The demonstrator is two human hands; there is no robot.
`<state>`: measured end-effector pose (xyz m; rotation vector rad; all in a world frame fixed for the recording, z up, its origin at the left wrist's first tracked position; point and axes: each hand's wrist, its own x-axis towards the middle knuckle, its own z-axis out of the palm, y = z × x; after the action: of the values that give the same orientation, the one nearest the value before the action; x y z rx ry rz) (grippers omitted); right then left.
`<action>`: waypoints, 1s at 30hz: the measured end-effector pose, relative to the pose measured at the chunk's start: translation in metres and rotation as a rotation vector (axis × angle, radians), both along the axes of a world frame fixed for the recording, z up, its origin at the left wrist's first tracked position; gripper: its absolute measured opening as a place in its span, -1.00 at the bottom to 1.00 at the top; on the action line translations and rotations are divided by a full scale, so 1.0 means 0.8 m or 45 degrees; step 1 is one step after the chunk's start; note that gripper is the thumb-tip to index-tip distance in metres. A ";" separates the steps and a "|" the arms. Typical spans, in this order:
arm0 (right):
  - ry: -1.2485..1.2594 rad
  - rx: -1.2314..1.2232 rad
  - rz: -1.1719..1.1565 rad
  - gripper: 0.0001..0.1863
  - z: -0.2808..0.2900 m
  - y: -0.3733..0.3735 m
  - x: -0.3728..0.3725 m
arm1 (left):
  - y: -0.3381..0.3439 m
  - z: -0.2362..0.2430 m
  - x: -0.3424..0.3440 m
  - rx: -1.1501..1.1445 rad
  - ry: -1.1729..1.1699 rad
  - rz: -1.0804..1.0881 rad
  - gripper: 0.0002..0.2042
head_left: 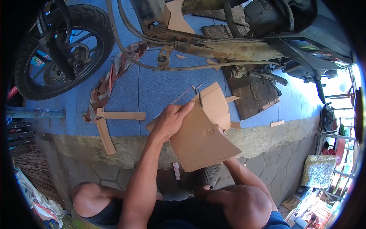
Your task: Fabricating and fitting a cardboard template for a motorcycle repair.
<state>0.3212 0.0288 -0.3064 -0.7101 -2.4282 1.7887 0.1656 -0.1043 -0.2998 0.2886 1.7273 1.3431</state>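
Observation:
My left hand [172, 119] grips the upper left edge of a brown cardboard sheet [204, 141], thumb on top and the other fingers out of sight. A cut runs down the sheet, parting it from a second cardboard flap [216, 101] on the right. Partly open scissor blades [200, 98] stick out at the top of this cut. Beneath the sheet, my right hand [220, 129] is mostly hidden; only a bit of it shows between the two parts. It appears closed around the scissors' handles, which are covered by the cardboard.
On the blue tiled ledge [152, 87] lie cardboard strips [122, 115], a crumpled striped cloth [103, 93] and wooden boards [251, 91]. Beyond stands a partly stripped motorbike frame [228, 49] with its front wheel [63, 53] at left. Bundled bristles [34, 171] are at lower left.

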 end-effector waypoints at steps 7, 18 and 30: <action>0.040 0.105 0.022 -0.64 -0.027 -0.001 0.007 | -0.001 0.011 0.005 0.020 -0.078 0.021 -0.45; 0.019 -0.075 -0.069 -0.63 -0.030 -0.004 -0.008 | 0.001 0.019 0.012 0.041 -0.068 0.101 -0.42; 0.062 -0.307 -0.059 -0.62 -0.019 0.000 -0.017 | 0.004 0.010 0.016 0.056 -0.125 0.088 -0.47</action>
<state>0.3076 0.0288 -0.3216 -0.7233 -2.1702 2.0763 0.1781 -0.1012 -0.2916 0.1860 1.6411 1.4230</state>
